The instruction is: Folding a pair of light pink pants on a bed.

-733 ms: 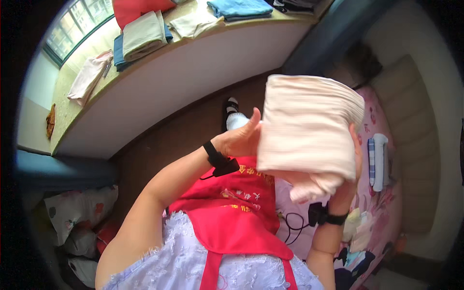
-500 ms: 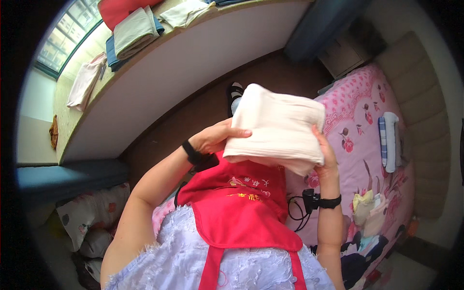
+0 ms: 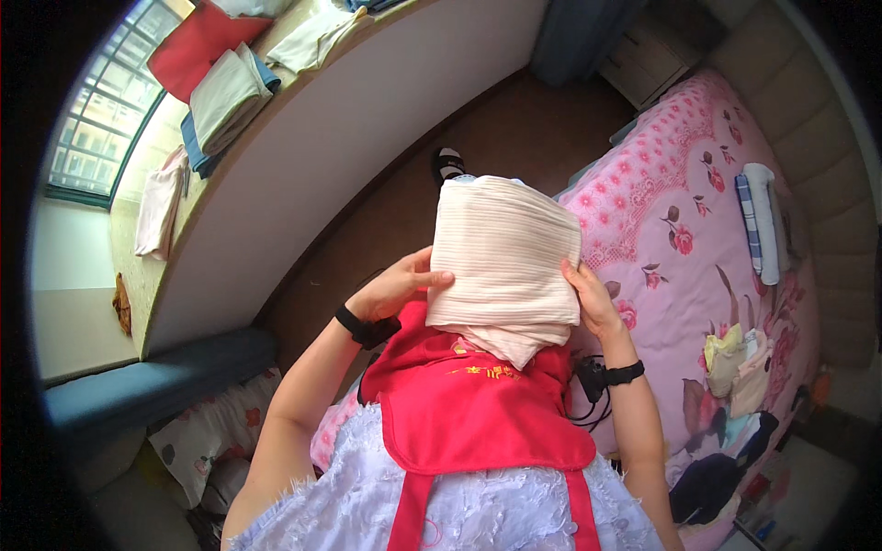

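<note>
A folded pale-pink ribbed cloth (image 3: 503,257) is held up before my red apron (image 3: 487,422), its lower corner hanging over the apron. What kind of garment or cloth it is, I cannot tell. My left hand (image 3: 397,286) grips its left edge with the thumb on top and the other fingers beneath. At the right edge, my right hand (image 3: 595,298) has its thumb over the front, the rest of its fingers partly hidden behind. Black bands circle both wrists.
To the right lies a bed (image 3: 652,230) with a pink floral sheet, bearing a rolled blue-and-white cloth (image 3: 759,225) and small clothes (image 3: 740,367). Folded cloths (image 3: 225,101) and a red cushion-like piece (image 3: 202,46) rest on the window ledge (image 3: 303,101) at left.
Both hands have brought the cloth slightly left and down. It now faces me flatter, its ribbed side showing more evenly. The view has shifted, with more of the bed visible.
</note>
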The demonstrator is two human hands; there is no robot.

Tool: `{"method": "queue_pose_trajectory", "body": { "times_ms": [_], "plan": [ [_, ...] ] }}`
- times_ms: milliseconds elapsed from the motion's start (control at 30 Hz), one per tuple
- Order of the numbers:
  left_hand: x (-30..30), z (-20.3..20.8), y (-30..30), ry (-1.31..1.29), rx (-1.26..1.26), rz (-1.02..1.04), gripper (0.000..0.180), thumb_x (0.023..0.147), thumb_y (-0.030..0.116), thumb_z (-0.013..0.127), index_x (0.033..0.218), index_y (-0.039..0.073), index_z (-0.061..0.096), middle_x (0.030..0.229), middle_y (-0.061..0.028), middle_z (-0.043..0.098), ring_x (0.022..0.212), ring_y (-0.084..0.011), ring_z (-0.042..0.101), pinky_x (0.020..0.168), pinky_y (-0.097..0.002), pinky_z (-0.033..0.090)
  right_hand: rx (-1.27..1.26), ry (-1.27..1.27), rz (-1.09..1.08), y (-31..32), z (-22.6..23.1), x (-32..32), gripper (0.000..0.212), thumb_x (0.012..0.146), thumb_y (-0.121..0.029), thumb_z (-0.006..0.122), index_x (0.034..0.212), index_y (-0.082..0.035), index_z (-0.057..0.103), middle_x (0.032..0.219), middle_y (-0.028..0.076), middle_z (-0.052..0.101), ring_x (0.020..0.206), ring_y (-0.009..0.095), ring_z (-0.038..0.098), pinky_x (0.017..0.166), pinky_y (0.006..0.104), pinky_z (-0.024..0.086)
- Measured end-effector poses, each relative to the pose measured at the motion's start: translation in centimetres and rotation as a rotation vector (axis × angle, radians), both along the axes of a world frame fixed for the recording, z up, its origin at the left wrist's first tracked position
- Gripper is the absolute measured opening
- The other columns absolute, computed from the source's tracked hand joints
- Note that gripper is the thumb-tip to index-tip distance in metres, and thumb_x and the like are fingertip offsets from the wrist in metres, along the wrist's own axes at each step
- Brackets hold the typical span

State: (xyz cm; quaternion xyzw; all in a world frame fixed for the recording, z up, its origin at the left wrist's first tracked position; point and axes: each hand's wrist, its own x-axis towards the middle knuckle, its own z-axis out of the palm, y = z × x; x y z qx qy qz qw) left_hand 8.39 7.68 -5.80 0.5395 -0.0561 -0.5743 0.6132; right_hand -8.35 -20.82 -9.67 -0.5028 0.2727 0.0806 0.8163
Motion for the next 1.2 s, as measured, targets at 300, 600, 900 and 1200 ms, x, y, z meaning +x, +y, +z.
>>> {"method": "queue_pose_trajectory", "body": {
  "times_ms": [300,600,900,1200],
  "plan": [
    [3.7,-0.1,-3.8,0.09,-0.087,0.087,0.064,0.085,0.031,0.07,0.135,0.002,0.042,0.131,-0.012,0.051,0.12,-0.022,0.05,0.102,-0.0396,0.04,0.49,-0.045,-0.091,-1.0,-2.7,3.4,0.048,0.09,-0.03,0.064,0.125,0.001,0.052,0.118,0.012,0.061,0.106,0.019,0.059,0.092,0.0326,0.048],
    [2.5,2.0,-4.9,-0.146,-0.221,0.156,0.052,0.081,0.006,0.07,0.129,-0.001,0.049,0.12,-0.0102,0.059,0.108,-0.0187,0.057,0.097,-0.0332,0.045,0.085,-0.204,-0.218,-1.5,0.0,3.1,0.045,0.083,-0.014,0.07,0.123,-0.001,0.054,0.115,0.009,0.062,0.103,0.018,0.061,0.091,0.0316,0.049],
    [2.2,3.4,-3.1,-0.412,-0.403,-0.065,0.032,0.087,0.007,0.064,0.118,-0.001,0.058,0.113,-0.0053,0.061,0.103,-0.0125,0.056,0.092,-0.028,0.046,-0.036,-0.535,-0.022,-1.9,5.4,-0.2,0.019,0.087,-0.006,0.054,0.097,-0.008,0.07,0.096,0.002,0.056,0.086,0.011,0.054,0.081,0.0246,0.045],
    [1.2,5.1,-3.2,-0.338,-0.399,0.071,0.046,0.083,0.004,0.062,0.127,-0.004,0.051,0.118,-0.0079,0.06,0.105,-0.0144,0.058,0.094,-0.0287,0.045,0.065,-0.447,-0.104,-1.5,5.5,-0.9,0.021,0.092,-0.008,0.051,0.107,-0.006,0.065,0.106,0.003,0.06,0.097,0.012,0.057,0.087,0.0262,0.046]
  ]
}}
